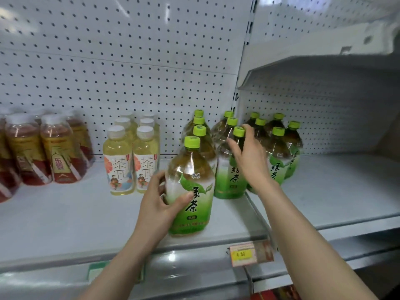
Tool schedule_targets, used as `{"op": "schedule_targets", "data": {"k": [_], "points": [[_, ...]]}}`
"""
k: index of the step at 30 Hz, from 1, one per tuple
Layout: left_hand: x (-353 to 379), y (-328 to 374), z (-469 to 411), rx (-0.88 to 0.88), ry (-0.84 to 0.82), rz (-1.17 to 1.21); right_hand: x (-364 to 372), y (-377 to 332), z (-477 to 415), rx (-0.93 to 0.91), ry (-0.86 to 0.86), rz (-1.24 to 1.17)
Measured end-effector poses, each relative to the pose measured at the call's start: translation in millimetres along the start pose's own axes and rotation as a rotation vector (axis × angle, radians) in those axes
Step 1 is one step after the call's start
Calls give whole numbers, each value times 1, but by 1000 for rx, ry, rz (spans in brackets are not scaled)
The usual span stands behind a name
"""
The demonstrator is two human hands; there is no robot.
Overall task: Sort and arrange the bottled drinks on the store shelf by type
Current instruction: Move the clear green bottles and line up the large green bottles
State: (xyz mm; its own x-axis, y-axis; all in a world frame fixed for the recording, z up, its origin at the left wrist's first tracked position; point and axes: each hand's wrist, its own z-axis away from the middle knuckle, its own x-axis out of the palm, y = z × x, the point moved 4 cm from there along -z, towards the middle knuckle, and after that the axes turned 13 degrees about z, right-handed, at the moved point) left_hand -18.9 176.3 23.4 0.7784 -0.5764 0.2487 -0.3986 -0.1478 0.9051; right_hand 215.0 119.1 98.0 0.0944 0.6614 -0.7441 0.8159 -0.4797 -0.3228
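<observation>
A large green tea bottle [190, 187] with a lime cap stands near the shelf's front edge; my left hand [161, 202] grips its lower body from the left, thumb across the label. More green tea bottles stand in a row behind it. My right hand [249, 154] wraps around the neck and shoulder of the front bottle [229, 169] of a second green tea row. Several more green tea bottles [279, 148] cluster on the adjoining right shelf.
Pale yellow tea bottles [132, 156] with white caps stand left of the green tea. Red and gold drink bottles [43, 148] fill the far left. A white shelf board [65, 224] holds them; a price tag [249, 254] hangs on its front rail. A pegboard backs everything.
</observation>
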Motion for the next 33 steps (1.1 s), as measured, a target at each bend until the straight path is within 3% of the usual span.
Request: {"op": "schedule_targets", "data": {"k": [9,11,13,14,18,23,26,29,33], "points": [[31,-27,-7,106,-21,-297,2,12,-4,-48,-82,-93],[30,-25,-7,102,-45,-330,-8,6,5,-56,18,-66],[29,-22,-8,101,-31,-348,-23,-7,26,-75,184,-177],[29,-21,-7,100,-12,-349,-25,-14,37,-88,188,-257],[41,-21,-3,99,25,-359,-16,-38,65,-157,-72,-304],[83,-7,4,149,-173,-369,-50,3,60,-5,70,-516],[116,2,-6,300,-284,-584,-81,46,50,79,202,-469],[143,-3,-31,518,-252,-927,-107,91,37,151,306,-371],[153,-17,-53,511,-196,-1190,-108,153,24,233,357,-245]]}}
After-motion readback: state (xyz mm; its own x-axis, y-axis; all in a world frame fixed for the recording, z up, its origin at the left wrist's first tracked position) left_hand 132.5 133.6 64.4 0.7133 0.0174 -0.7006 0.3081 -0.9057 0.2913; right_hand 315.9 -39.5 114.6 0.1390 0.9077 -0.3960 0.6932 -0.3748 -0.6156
